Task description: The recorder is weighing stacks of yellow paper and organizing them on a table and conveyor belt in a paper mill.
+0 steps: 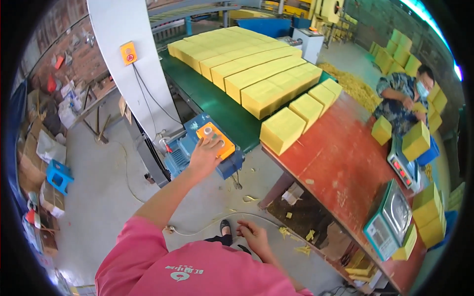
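So on my feed the orange control box [227,148] sits on top of a blue motor unit [177,162], right beside the end of a green conveyor belt [212,93]. My left hand [207,152] is on it, fingers spread over the face near a pale round button [208,130], not wrapped around anything; can't tell if the button's pushed in. My right hand [254,236] hangs low, fingers loosely curled and parted, nothing visible in it.

Big slab of yellow blocks [242,56] on the belt, plus a short row of yellow cubes [282,130] along the near end of the red table [340,167]. Farther down the table there's a teal scale [387,224], and across it a masked co-worker [395,89] with both hands at a yellow piece [420,107].
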### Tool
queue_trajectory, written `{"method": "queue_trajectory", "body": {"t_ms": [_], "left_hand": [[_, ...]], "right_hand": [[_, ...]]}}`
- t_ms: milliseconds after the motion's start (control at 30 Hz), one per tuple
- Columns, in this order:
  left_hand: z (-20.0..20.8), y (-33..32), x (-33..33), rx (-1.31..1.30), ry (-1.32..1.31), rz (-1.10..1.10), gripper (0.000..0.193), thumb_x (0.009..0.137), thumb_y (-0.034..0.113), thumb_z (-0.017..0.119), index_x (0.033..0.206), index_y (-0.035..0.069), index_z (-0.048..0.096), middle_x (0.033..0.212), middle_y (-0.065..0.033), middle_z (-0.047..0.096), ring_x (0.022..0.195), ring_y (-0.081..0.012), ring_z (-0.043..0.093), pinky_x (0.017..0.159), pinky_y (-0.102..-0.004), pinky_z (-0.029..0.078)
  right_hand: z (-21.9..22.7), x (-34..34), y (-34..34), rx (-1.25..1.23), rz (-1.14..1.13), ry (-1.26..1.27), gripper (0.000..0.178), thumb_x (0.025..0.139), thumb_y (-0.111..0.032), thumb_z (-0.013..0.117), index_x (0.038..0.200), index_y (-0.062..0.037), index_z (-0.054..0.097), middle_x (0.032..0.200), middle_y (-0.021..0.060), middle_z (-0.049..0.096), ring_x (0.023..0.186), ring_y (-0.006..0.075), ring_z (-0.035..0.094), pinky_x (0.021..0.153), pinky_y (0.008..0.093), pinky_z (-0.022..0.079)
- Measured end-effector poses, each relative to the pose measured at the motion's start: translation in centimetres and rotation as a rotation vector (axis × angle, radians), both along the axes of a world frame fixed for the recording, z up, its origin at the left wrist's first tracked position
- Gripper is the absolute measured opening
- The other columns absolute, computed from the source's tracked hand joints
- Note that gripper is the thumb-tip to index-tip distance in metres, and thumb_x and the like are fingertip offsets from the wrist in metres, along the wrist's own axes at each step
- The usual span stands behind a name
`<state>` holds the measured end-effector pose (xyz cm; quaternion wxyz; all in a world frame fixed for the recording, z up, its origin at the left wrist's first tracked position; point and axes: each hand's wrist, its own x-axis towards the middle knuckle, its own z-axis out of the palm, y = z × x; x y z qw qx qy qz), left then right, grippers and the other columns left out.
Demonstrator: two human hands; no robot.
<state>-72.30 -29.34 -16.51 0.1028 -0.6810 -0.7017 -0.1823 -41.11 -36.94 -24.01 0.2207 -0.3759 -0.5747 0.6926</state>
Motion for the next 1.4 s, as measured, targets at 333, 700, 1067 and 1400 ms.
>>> {"method": "queue_trajectory", "body": {"t_ms": [333, 700, 1067, 1400], "left_hand": [[-0.6, 0.5, 0.0, -0.041, 0.094, 0.04, 0.053, 0.075, 0.017, 0.074, 0.124, 0.008, 0.056, 0.139, -0.0069, 0.049, 0.138, -0.0315, 0.036, 0.108, -0.0469, 0.037], [-0.1, 0.4, 0.2, -0.101, 0.107, 0.093, 0.043, 0.076, 0.018, 0.073, 0.117, 0.01, 0.06, 0.133, -0.0038, 0.052, 0.134, -0.0264, 0.039, 0.102, -0.0458, 0.043], [-0.1, 1.4, -0.5, -0.224, 0.085, 0.139, 0.049, 0.078, 0.019, 0.072, 0.125, 0.017, 0.06, 0.148, -0.0058, 0.042, 0.14, -0.0285, 0.035, 0.106, -0.049, 0.039], [0.4, 0.9, -0.6, -0.22, 0.117, 0.156, 0.055, 0.079, 0.02, 0.074, 0.13, 0.016, 0.055, 0.146, -0.0069, 0.042, 0.141, -0.0278, 0.033, 0.105, -0.05, 0.04]], "right_hand": [[0.7, 8.2, -10.0, -0.226, -0.152, -0.063, 0.028, 0.095, -0.008, 0.054, 0.117, 0.0064, 0.062, 0.094, 0.011, 0.07, 0.083, 0.0152, 0.067, 0.076, 0.0284, 0.053], [0.1, 11.7, -13.7, -0.253, -0.235, -0.075, 0.029, 0.092, -0.009, 0.056, 0.116, 0.0056, 0.063, 0.092, 0.0089, 0.07, 0.078, 0.0132, 0.066, 0.07, 0.0263, 0.053], [0.3, 11.6, -13.8, -0.177, -0.165, -0.097, 0.029, 0.095, -0.013, 0.054, 0.118, 0.0021, 0.063, 0.096, 0.008, 0.068, 0.085, 0.0149, 0.065, 0.078, 0.0282, 0.053], [-0.4, 11.8, -14.4, -0.179, -0.198, -0.074, 0.029, 0.095, -0.012, 0.054, 0.118, 0.0025, 0.063, 0.095, 0.0083, 0.068, 0.084, 0.0146, 0.065, 0.077, 0.0277, 0.053]]}}
